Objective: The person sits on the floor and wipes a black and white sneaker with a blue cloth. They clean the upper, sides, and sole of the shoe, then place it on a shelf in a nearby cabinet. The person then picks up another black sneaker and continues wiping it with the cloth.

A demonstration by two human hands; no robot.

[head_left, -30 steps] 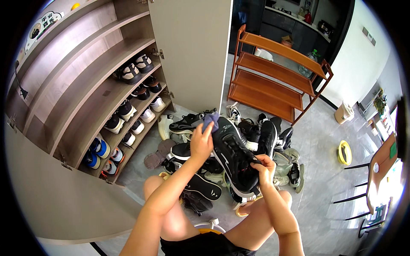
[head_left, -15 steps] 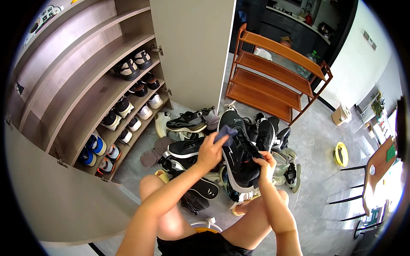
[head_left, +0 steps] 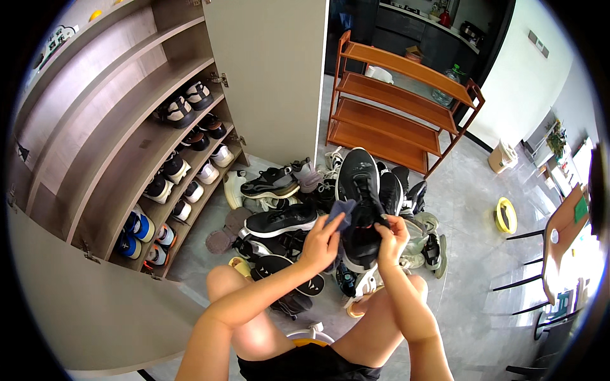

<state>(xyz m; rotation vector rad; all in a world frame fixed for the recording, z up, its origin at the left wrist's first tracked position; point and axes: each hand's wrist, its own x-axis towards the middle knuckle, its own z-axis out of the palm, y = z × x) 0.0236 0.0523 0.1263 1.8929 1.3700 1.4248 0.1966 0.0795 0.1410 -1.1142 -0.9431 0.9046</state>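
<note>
A black sneaker (head_left: pixel 358 174) with a white sole edge is held up in front of me, toe pointing away. My right hand (head_left: pixel 393 240) pinches it at the collar near the heel. In my left hand (head_left: pixel 322 244) is a dark blue-grey cloth (head_left: pixel 341 214), pressed close to the sneaker's left side; I cannot tell if it touches. Below and around lies a heap of shoes, among them a black shoe with a white sole (head_left: pixel 279 220), a grey-black sneaker (head_left: pixel 270 183) and a black slipper (head_left: pixel 297 279). The sneaker hides part of the heap.
On the left an open shoe cabinet (head_left: pixel 136 117) holds several pairs on its lower shelves. A brown wooden rack (head_left: pixel 394 95) stands beyond the heap. Rightward are a yellow basin (head_left: pixel 506 216), a waste bin (head_left: pixel 502 158) and a table (head_left: pixel 559 254) with thin black legs.
The sneaker has swung more upright, and its toe now points straighter away from me. My left hand with the cloth has moved slightly right and nearer. The whole view has shifted a little.
</note>
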